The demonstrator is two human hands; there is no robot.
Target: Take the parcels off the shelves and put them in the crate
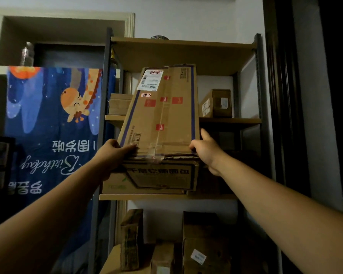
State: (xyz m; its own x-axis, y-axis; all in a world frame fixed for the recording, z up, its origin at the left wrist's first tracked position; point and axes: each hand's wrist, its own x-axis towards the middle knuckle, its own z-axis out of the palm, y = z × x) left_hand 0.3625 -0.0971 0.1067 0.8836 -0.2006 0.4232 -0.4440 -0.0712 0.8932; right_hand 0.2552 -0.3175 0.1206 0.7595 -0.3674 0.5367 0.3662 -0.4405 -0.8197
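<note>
Long parcel (162,115) is gripped only at its near corners, fingers (130,148) of left hand (115,153) and right hand (204,149) curled round them; could easily get snagged on top shelf (182,56).

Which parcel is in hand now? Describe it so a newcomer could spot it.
On the dark-framed shelf unit by the white wall, look at its upper half. The long cardboard parcel leans out, left hand and right hand gripping its near end. Unlike the smaller boxes nearby, it has blue edge stripes, red stickers and a white shipping label.
</note>
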